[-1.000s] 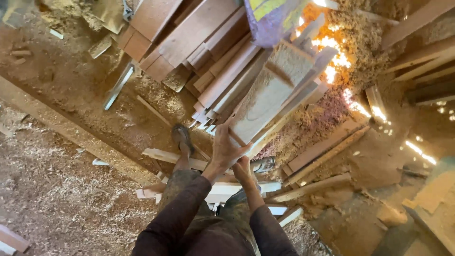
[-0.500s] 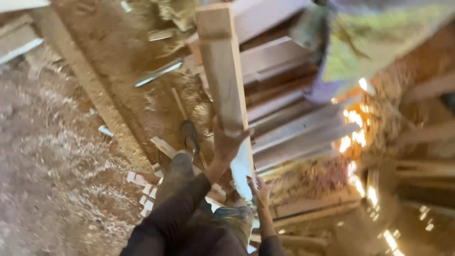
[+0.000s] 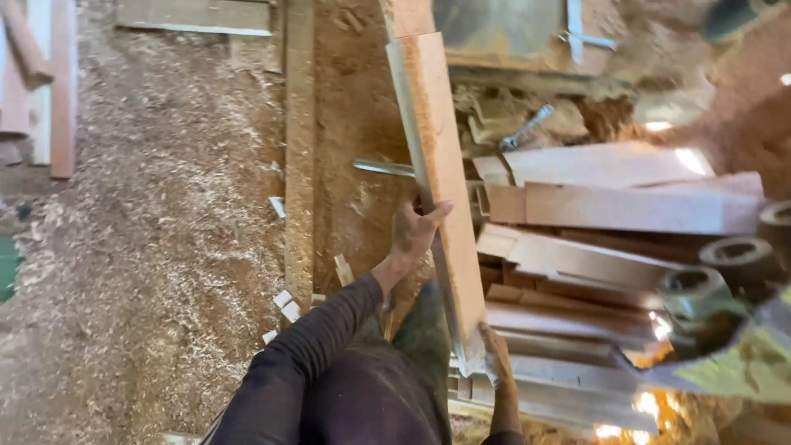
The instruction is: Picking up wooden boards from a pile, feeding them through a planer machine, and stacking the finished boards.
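I hold a long pale wooden plank point(image 3: 437, 165) that runs from near my waist up and away to the top of the view. My left hand point(image 3: 414, 232) grips its left edge about midway along. My right hand point(image 3: 497, 356) clasps the near end from below on the right. Dark long sleeves cover both arms. The plank hangs above the sawdust-covered ground and a stack of boards.
A pile of cut boards point(image 3: 610, 206) lies to the right, with round metal parts point(image 3: 725, 272) beside it. A long timber beam point(image 3: 298, 165) lies on the sawdust-covered floor point(image 3: 148, 247) at left. More planks point(image 3: 41, 82) lean at far left. Small offcuts point(image 3: 284, 305) sit near my feet.
The view swung left while I turned with the plank. The plank now points more straight ahead, and the board stack has shifted to the right side of the view.
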